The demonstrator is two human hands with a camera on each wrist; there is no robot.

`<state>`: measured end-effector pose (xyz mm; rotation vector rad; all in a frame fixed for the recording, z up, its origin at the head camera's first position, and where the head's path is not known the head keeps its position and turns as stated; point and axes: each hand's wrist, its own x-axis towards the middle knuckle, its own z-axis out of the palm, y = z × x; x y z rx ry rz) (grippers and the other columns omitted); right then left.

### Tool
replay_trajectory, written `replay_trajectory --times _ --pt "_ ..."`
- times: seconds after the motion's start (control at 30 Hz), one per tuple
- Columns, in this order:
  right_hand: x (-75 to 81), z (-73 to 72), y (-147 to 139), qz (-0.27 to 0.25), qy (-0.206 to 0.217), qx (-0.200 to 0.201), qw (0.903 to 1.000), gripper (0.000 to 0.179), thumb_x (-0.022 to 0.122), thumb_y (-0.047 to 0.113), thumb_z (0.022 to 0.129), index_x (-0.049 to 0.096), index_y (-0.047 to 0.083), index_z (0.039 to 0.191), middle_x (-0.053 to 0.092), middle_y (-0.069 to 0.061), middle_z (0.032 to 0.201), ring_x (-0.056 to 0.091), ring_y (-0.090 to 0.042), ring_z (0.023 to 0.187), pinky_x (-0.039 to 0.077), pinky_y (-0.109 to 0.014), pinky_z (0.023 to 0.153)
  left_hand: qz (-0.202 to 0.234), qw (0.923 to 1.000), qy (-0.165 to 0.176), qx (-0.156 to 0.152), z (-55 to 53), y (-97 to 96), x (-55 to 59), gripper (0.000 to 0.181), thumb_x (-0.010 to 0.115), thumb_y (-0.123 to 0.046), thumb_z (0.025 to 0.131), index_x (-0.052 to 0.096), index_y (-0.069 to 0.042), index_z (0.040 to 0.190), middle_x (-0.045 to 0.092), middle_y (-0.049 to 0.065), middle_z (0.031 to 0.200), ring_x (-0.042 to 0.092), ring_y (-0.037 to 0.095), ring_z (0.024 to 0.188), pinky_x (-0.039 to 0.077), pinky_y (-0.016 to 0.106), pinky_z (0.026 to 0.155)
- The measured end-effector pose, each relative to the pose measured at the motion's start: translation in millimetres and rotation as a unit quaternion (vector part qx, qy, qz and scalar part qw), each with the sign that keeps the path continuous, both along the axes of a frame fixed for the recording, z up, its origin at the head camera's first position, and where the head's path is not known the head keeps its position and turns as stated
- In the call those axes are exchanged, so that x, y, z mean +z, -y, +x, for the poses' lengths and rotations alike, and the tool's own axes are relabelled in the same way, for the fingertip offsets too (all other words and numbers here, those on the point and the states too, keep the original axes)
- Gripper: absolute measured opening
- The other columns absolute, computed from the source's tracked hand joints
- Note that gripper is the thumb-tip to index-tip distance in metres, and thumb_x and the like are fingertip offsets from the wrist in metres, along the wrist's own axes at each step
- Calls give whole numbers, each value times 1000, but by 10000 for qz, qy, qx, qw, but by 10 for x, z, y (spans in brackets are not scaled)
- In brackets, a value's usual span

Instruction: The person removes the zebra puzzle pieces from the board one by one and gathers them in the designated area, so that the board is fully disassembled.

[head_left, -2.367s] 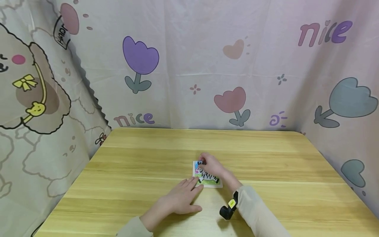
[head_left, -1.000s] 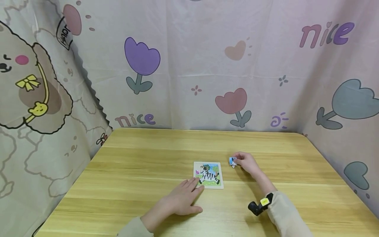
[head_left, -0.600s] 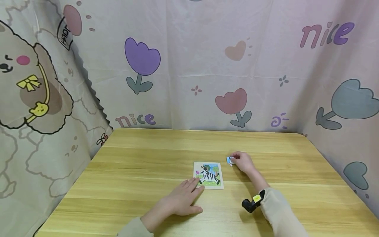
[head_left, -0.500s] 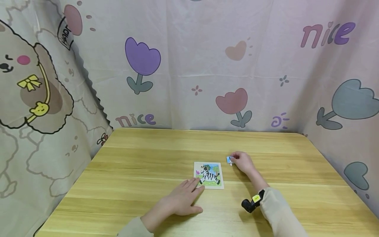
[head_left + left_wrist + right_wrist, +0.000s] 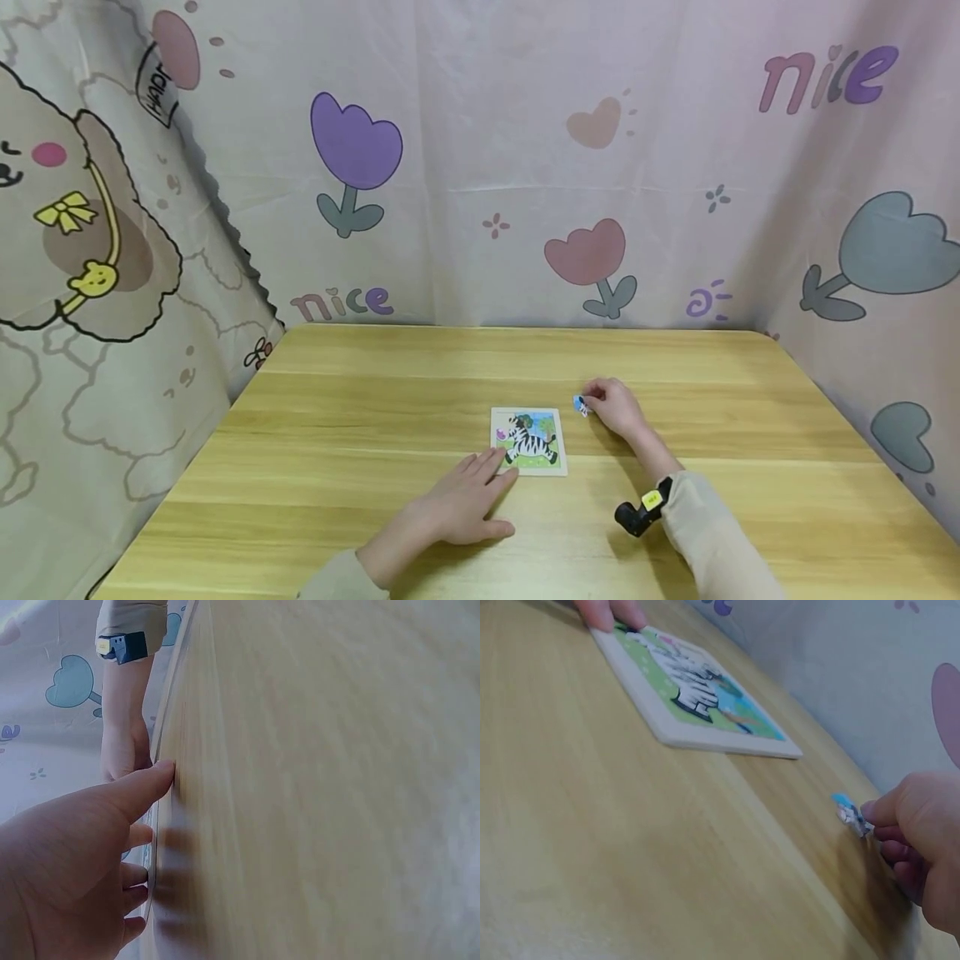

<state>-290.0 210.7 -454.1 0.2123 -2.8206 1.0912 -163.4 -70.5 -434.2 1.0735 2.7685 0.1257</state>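
Observation:
A square zebra jigsaw puzzle (image 5: pixel 534 446) in a white frame lies on the table, with a pale bare patch in its upper left. My left hand (image 5: pixel 468 502) rests with spread, straight fingers on the frame's lower left corner. To the right of the puzzle, my right hand (image 5: pixel 617 408) pinches a small blue and black-and-white puzzle piece (image 5: pixel 581 406) between thumb and fingers. In the right wrist view that puzzle piece (image 5: pixel 850 815) is tilted and close above the table; whether it touches the wood I cannot tell. Fingertips hide part of it.
The wooden table (image 5: pixel 360 417) has a printed curtain (image 5: pixel 480 167) behind its back edge and more curtain at both sides. A black wrist camera (image 5: pixel 637 517) juts from the right sleeve above the table.
My right hand has moved from the puzzle's upper left to the table on its right, with the piece, then slightly back left. The piece has tilted. My left hand stays put.

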Motion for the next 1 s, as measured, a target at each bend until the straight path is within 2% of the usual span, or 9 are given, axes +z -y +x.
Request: replay_trajectory --times 0.2,0.47,0.7,0.87,1.0 --pt "89 22 18 -107 19 60 9999 17 61 5 87 63 -5 101 60 -15 96 56 -28 89 48 -43 80 -6 10000 13 20 -3 0 -5 76 45 -60 88 30 -13 146 16 15 152 16 29 139 17 42 112" --pt "248 108 266 -329 -40 314 9990 21 66 8 83 65 -4 101 62 -12 92 58 -24 82 49 -36 72 35 10000 64 38 0 -15 20 75 48 -58 88 31 -13 146 17 15 152 16 30 139 17 42 112" --pt "244 189 564 -700 167 661 9952 20 67 7 82 64 -3 100 63 -9 91 57 -22 85 49 -36 77 -48 10000 47 52 0 -15 25 75 47 -59 88 30 -14 146 17 14 152 16 29 139 18 41 112" --pt "202 225 723 -943 301 1007 9900 20 69 5 80 65 -3 99 63 -6 86 56 -18 81 50 -31 73 -79 9999 70 64 -1 -15 27 76 46 -60 87 29 -14 146 16 14 152 15 28 139 17 41 112" --pt "144 236 796 -885 283 1250 9878 19 70 4 79 65 -2 97 61 -3 83 54 -16 76 49 -29 69 -105 9999 115 61 2 -14 34 77 45 -61 88 28 -14 147 14 14 153 14 28 139 15 41 112"
